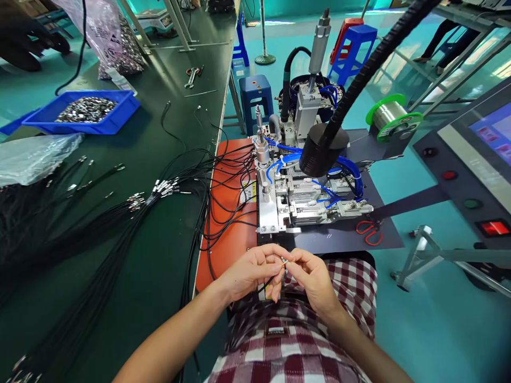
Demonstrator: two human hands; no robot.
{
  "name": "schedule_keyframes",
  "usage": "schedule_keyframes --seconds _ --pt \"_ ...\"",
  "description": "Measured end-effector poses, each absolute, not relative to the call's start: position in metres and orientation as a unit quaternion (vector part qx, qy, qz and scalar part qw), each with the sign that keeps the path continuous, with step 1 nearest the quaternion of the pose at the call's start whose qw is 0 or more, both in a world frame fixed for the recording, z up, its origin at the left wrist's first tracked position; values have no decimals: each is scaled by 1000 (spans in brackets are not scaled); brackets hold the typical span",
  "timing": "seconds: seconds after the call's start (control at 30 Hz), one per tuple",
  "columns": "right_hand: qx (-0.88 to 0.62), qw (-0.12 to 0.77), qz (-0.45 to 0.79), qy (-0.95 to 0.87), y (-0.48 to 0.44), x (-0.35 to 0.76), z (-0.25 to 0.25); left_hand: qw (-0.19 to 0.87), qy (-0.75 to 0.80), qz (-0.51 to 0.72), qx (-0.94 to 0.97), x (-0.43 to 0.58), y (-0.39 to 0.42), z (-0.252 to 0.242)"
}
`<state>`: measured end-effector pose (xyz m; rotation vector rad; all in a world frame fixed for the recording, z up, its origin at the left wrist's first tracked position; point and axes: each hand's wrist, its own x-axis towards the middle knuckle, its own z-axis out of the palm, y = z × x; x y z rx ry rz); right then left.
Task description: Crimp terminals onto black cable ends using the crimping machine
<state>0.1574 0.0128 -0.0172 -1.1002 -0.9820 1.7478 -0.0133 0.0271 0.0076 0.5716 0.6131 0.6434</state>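
Both hands meet over my lap, just in front of the metal machine (303, 197). My left hand (259, 271) pinches a thin black cable (268, 284) close to its end, where a small pale tip (283, 263) shows between the fingertips. Thumb and forefinger of my right hand (313, 276) are closed at that same tip; whether they hold the tip itself or a tiny part on it is too small to tell. More black cables (223, 213) run from the table across an orange board (223, 260) to the machine's left side.
On the dark green table (175, 298) lie bundled cables with silvery ends (165, 187) and a blue tray (128, 109) of small metal parts. Red-handled scissors (369, 232) rest right of the machine. A black flexible hose (359, 69) arches overhead; a control panel (459, 175) stands at right.
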Motion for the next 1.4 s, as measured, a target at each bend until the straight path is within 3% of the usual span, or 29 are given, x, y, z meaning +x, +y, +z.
schedule_keyframes --seconds 0.33,0.67,0.73,0.93,1.07,1.27,1.4 --pt "-439 441 575 -531 16 167 -9 849 333 317 261 -14 26 9" --pt "-394 404 715 -413 8 162 -19 842 302 296 335 -18 26 11" --pt "-415 419 681 -434 6 160 -16 837 311 312 326 -17 26 11" --pt "-485 484 406 -605 0 156 -2 739 424 375 366 -7 19 15" --pt "-493 475 432 -587 1 153 -10 593 501 446 446 0 11 15" --pt "-463 463 368 -661 11 168 -14 741 462 297 386 -6 20 16" --pt "-484 450 359 -659 9 165 -11 686 499 324 419 -4 16 12"
